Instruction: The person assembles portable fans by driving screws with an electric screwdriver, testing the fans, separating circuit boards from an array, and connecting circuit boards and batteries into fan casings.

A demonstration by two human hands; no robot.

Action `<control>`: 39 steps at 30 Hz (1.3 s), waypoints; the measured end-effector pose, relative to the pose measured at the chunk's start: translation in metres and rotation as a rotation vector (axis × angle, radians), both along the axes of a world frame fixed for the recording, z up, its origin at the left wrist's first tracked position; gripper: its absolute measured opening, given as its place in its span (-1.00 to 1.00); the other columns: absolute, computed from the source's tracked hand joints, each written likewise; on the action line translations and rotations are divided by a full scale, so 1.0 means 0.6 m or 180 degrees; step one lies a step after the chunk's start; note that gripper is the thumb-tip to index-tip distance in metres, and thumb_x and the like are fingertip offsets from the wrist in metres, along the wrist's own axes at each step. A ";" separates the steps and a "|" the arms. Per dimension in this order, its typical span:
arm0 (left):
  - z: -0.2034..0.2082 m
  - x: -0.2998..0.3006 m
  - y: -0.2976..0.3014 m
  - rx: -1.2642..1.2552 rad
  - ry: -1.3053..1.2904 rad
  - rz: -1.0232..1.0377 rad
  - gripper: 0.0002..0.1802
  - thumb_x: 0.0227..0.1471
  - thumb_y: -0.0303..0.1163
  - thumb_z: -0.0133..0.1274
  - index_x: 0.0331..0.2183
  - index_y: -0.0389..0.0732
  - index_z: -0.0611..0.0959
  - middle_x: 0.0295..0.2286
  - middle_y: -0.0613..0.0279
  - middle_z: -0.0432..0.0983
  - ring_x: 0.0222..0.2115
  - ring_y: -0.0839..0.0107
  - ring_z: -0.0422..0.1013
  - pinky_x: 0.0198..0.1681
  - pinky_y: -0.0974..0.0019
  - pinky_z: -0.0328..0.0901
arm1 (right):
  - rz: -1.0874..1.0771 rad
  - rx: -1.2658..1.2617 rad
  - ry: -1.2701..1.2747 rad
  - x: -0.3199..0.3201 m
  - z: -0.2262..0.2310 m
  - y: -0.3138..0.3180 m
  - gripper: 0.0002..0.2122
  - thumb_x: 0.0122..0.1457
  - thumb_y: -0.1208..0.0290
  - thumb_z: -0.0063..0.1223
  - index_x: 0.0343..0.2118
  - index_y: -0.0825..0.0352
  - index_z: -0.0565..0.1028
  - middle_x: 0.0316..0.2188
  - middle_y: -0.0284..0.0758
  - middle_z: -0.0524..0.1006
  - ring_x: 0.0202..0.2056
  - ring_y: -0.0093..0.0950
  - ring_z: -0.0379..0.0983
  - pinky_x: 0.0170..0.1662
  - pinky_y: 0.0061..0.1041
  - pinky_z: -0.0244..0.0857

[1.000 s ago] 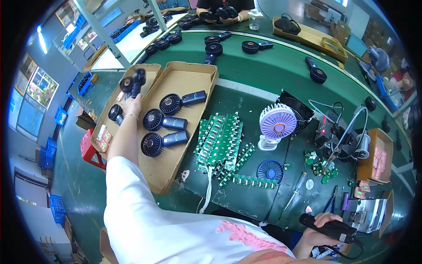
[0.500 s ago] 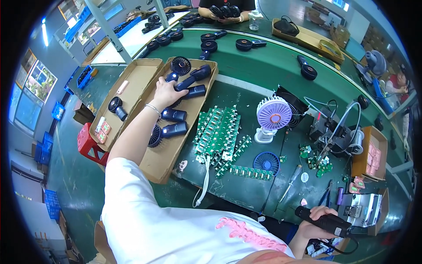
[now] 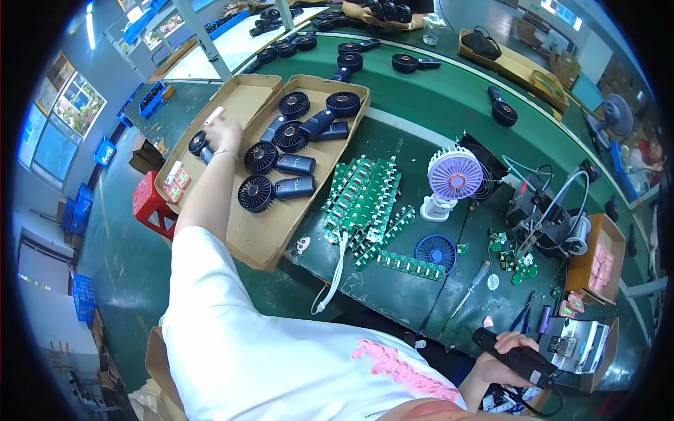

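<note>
Admittedly, the left hand (image 3: 223,133) blurs near a fan (image 3: 197,143), openness and hold unclear; the right hand (image 3: 514,342) clasps a black tool (image 3: 529,365)

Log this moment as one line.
left hand: over left cardboard tray, near handheld fan | right hand: holding black corded tool | right tray: five handheld fans

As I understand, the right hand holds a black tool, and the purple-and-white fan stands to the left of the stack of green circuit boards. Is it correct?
Not quite: the head view shows the purple-and-white fan to the right of the stack of green circuit boards. The right hand does hold a black tool.
</note>
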State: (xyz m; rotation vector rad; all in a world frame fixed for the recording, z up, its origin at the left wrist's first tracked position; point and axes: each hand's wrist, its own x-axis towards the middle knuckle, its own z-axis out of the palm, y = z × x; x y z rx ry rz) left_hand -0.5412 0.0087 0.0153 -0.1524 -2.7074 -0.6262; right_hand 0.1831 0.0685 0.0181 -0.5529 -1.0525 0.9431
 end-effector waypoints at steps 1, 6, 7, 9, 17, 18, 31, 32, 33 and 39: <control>-0.002 0.034 0.014 -0.0158 -0.0239 0.0564 -0.38 -0.13 -0.26 0.04 0.01 -0.30 0.40 0.01 -0.15 0.30 0.01 0.11 0.32 0.10 0.15 0.23 | -0.0107 0.0033 -0.0084 -0.004 0.002 -0.004 -0.24 0.13 -0.40 -0.58 -0.30 0.35 0.39 -0.78 -0.36 0.30 -0.70 -0.50 0.24 -0.56 -0.55 0.18; -0.023 -0.206 -0.270 0.0997 -0.0722 0.0994 -0.47 -0.14 -0.28 0.17 -0.10 -0.33 0.51 -0.24 0.03 0.53 -0.23 0.32 0.49 -0.10 0.31 0.35 | 0.0248 -0.0021 0.0299 0.002 0.020 0.007 -0.25 0.15 -0.38 -0.56 -0.34 0.35 0.42 -0.78 -0.37 0.28 -0.69 -0.53 0.21 -0.56 -0.58 0.13; -0.059 -0.218 -0.235 0.0998 -0.0797 0.0916 -0.47 -0.14 -0.28 0.17 -0.10 -0.33 0.51 -0.24 0.03 0.53 -0.23 0.32 0.49 -0.10 0.31 0.35 | 0.0162 0.0001 0.0239 -0.001 0.015 0.005 -0.25 0.15 -0.38 -0.56 -0.34 0.35 0.42 -0.78 -0.37 0.28 -0.69 -0.53 0.21 -0.56 -0.58 0.13; -0.130 -0.208 -0.174 0.1287 -0.1075 0.0676 -0.42 -0.19 -0.28 0.24 -0.12 -0.37 0.50 -0.23 0.06 0.52 -0.24 0.32 0.49 -0.11 0.32 0.35 | -0.0035 0.0065 0.0072 -0.017 0.016 -0.002 -0.24 0.14 -0.39 -0.56 -0.34 0.35 0.42 -0.77 -0.38 0.28 -0.70 -0.53 0.20 -0.57 -0.59 0.13; -0.122 -0.212 -0.180 -0.0337 -0.1305 -0.0057 -0.45 -0.15 -0.09 0.18 -0.24 -0.38 0.58 -0.30 0.12 0.55 -0.25 0.29 0.46 -0.12 0.30 0.32 | 0.0041 0.0053 0.0018 -0.019 0.016 -0.022 -0.21 0.07 -0.47 -0.53 -0.34 0.35 0.37 -0.78 -0.39 0.28 -0.71 -0.51 0.22 -0.56 -0.56 0.16; -0.146 -0.226 -0.121 -0.0378 -0.1332 -0.0230 -0.45 -0.15 -0.09 0.18 -0.24 -0.38 0.58 -0.30 0.12 0.55 -0.25 0.29 0.46 -0.12 0.30 0.32 | -0.0097 -0.0012 -0.0025 -0.025 0.023 -0.026 -0.21 0.06 -0.48 -0.50 -0.35 0.35 0.37 -0.78 -0.39 0.27 -0.72 -0.51 0.23 -0.57 -0.56 0.16; -0.025 -0.090 -0.158 0.4493 -0.1969 -0.1730 -0.81 -0.12 -0.64 0.02 -0.34 -0.37 0.46 -0.46 0.14 0.47 -0.44 0.36 0.43 -0.34 0.38 0.38 | 0.0340 -0.0218 -0.0181 -0.019 0.014 -0.004 -0.18 0.03 -0.51 -0.59 -0.36 0.34 0.36 -0.78 -0.34 0.34 -0.74 -0.49 0.26 -0.58 -0.51 0.20; 0.002 -0.024 -0.125 0.4804 -0.2528 -0.2231 -0.75 -0.10 -0.67 0.00 -0.27 -0.41 0.44 -0.41 0.09 0.47 -0.38 0.34 0.42 -0.26 0.35 0.37 | 0.0376 -0.0200 -0.0187 -0.015 0.015 -0.005 -0.18 0.03 -0.52 -0.59 -0.36 0.34 0.36 -0.78 -0.34 0.34 -0.74 -0.50 0.26 -0.58 -0.51 0.21; 0.045 0.062 -0.110 0.5085 -0.3036 -0.2709 -0.69 -0.08 -0.69 -0.02 -0.19 -0.46 0.41 -0.35 0.05 0.46 -0.32 0.33 0.41 -0.18 0.33 0.36 | 0.0469 -0.0189 -0.0163 -0.014 0.014 -0.003 -0.17 0.03 -0.52 -0.60 -0.36 0.34 0.36 -0.78 -0.34 0.34 -0.74 -0.50 0.26 -0.58 -0.51 0.21; 0.135 0.556 -0.073 0.5197 -0.4502 -0.3119 -0.34 -0.32 -0.75 -0.03 -0.05 -0.22 0.35 -0.43 0.25 0.29 -0.39 0.42 0.31 -0.20 0.33 0.32 | 0.0911 -0.0347 0.0083 -0.004 0.004 -0.005 -0.12 -0.05 -0.56 -0.43 -0.33 0.41 0.39 -0.73 -0.30 0.38 -0.67 -0.48 0.34 -0.49 -0.49 0.29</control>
